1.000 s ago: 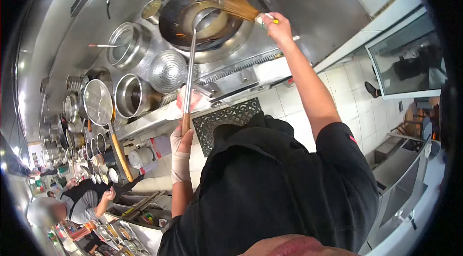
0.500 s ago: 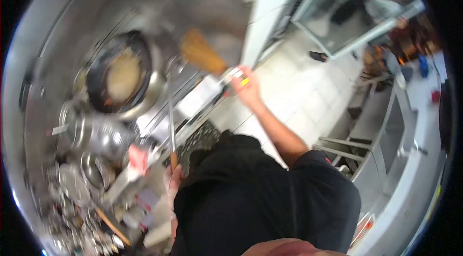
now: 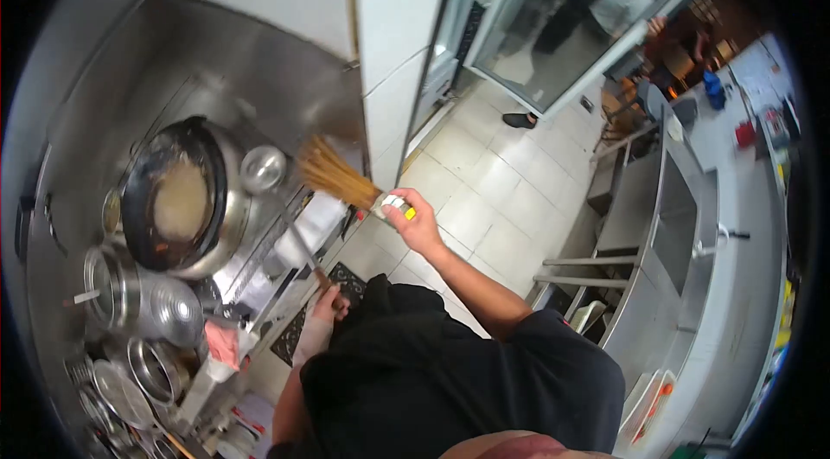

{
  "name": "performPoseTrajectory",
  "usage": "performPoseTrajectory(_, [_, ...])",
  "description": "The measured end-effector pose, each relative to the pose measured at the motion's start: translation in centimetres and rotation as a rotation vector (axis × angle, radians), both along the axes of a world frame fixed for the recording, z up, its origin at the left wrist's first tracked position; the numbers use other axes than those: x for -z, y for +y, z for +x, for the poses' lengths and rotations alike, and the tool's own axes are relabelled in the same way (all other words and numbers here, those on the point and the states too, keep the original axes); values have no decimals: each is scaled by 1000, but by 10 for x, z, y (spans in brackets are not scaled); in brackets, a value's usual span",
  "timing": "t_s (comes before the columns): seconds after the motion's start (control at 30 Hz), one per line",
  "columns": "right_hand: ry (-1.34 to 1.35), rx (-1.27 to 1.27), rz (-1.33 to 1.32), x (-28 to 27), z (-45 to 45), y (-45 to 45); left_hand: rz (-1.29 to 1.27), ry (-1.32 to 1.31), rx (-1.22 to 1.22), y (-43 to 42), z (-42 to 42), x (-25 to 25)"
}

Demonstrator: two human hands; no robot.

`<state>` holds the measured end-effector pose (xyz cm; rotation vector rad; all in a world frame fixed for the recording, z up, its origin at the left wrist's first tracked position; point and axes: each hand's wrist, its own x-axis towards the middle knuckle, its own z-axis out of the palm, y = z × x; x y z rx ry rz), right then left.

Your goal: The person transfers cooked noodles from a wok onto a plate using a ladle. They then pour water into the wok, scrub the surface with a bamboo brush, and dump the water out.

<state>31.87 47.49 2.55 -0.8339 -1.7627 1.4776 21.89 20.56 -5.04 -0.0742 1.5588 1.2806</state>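
Observation:
My left hand point(image 3: 328, 303) is closed around the wooden end of a ladle point(image 3: 296, 239). The ladle's round metal bowl points up and away, close to the right side of the wok. In my right hand point(image 3: 417, 221) is a bamboo wok brush point(image 3: 339, 174), gripped at its bound end, with the bristles spread toward the stove. A dark wok point(image 3: 136, 213) with cloudy, pale liquid in it rests on the stove at the left. Neither the brush nor the ladle visibly touches the wok.
Metal pots point(image 3: 156, 370) and a strainer point(image 3: 121, 394) crowd the lower left, near a pink cloth point(image 3: 222, 345). A glass door point(image 3: 562, 35) stands ajar, with a person point(image 3: 618, 5) behind it. A steel counter point(image 3: 640, 286) runs along the right.
The view has shifted, so the wok appears lower and further left. The person behind the door shows more fully. Both hands keep hold of the ladle and the brush.

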Motion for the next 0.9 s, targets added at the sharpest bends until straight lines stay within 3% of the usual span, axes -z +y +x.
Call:
performPoseTrajectory(0.07, [-25, -5, 27, 10, 3, -3, 200, 60, 119, 12, -3, 27])
performPoseTrajectory(0.1, [-50, -24, 50, 18, 2, -2, 295, 106, 56, 27, 4, -10])
performPoseTrajectory(0.13, [-110, -11, 21, 17, 1, -5, 223, 138, 183, 27, 1, -32])
performPoseTrajectory(0.17, [-116, -34, 93, 8, 0, -9, 169, 99, 138, 23, 2, -31])
performPoseTrajectory(0.2, [-98, -28, 392, 10, -4, -8, 269, 157, 198, 9, 1, -14])
performPoseTrajectory(0.23, [-81, -72, -21, 7, -5, -16, 272, 332, 193, 0, 0, -6])
performPoseTrajectory(0.3, [-87, -72, -74, -5, -12, -32, 218, 701, 165, -16, -2, 9])
performPoseTrajectory(0.33, [-68, -33, -110, -4, -19, -37, 235, 697, 37, -28, -8, 6])
performPoseTrajectory(0.4, [-42, -65, -99, -15, -18, -44, 57, 726, 32, -52, -18, 14])
performPoseTrajectory(0.43, [-48, -78, -86, -24, -21, -50, 70, 905, -54, -72, -19, 6])
performPoseTrajectory(0.47, [-55, -81, -70, -33, -24, -56, -55, 925, -54, -90, -29, 16])
performPoseTrajectory(0.53, [-46, -93, -47, -44, -34, -68, -328, 1315, -152, -141, -36, 2])
performPoseTrajectory(0.6, [-13, -119, -27, -49, -46, -78, -487, 1202, -222, -185, -49, -23])
performPoseTrajectory(0.73, [-57, -170, 106, -69, -82, -110, -742, 1400, -285, -262, -74, -1])
performPoseTrajectory(0.8, [-74, -224, 191, -78, -105, -122, -841, 1371, -155, -284, -92, 11])
performPoseTrajectory(0.9, [-75, -338, 331, -96, -138, -134, -790, 1305, 10, -292, -112, 5])
